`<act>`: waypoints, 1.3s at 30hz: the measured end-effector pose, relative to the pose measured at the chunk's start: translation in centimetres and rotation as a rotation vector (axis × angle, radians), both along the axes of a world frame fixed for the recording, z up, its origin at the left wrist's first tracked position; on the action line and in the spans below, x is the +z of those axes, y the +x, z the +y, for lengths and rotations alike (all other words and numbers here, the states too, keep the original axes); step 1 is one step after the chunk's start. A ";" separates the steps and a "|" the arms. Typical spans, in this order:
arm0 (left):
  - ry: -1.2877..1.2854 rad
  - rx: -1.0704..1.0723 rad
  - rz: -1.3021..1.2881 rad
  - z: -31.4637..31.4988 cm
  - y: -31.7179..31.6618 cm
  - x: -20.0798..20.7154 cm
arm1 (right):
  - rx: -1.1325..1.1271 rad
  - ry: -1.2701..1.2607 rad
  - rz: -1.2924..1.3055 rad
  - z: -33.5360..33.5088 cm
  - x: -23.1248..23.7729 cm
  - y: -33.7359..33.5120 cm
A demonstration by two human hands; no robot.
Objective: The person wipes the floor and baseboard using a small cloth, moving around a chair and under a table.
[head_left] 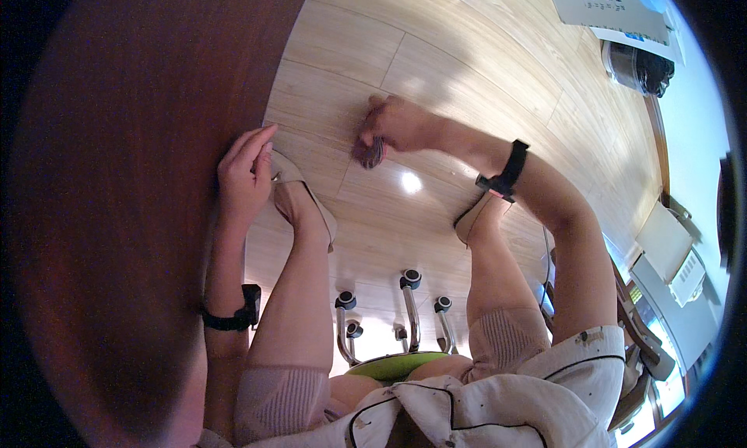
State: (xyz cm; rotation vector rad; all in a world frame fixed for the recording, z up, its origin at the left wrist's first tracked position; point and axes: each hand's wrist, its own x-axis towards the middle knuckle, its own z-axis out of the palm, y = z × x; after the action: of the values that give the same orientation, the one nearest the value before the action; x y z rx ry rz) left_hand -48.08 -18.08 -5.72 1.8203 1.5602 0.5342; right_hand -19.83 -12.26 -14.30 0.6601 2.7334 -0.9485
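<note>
My right hand [389, 127] reaches out over the wooden floor, its fingers curled round a small dark, rounded thing [373, 154] with a greyish, ridged-looking face. Blur and the fingers hide what kind of thing it is. At the edge of the dark brown tabletop [156, 137], my left hand [246, 174] rests with its fingers loosely stretched out and nothing visible in it. That hand lies just above my left shoe [299, 172].
Below me is a green chair seat [397, 365] on metal legs with castors [411, 278]. At the upper right are a printed grey sheet [607, 12] and a clear container with black contents [642, 68]. Boxes [665, 238] stand along the right wall.
</note>
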 end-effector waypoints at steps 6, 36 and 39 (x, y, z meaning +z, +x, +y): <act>-0.074 0.015 -0.010 0.8 3.8 -1.3 | -0.587 0.237 0.251 10.3 -3.8 -2.3; -0.021 -0.486 0.747 -2.9 21.0 -14.5 | -1.170 0.480 0.292 -0.5 -9.9 21.9; -0.015 -0.461 0.726 -3.2 19.4 -14.8 | -0.874 0.391 0.270 -8.8 -8.0 17.3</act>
State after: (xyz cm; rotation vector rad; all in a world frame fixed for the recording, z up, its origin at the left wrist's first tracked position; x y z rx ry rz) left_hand -28.65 -21.28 -20.53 2.4124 1.4611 -0.3999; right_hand -2.57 -21.07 -22.31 2.0341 2.8772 -0.6344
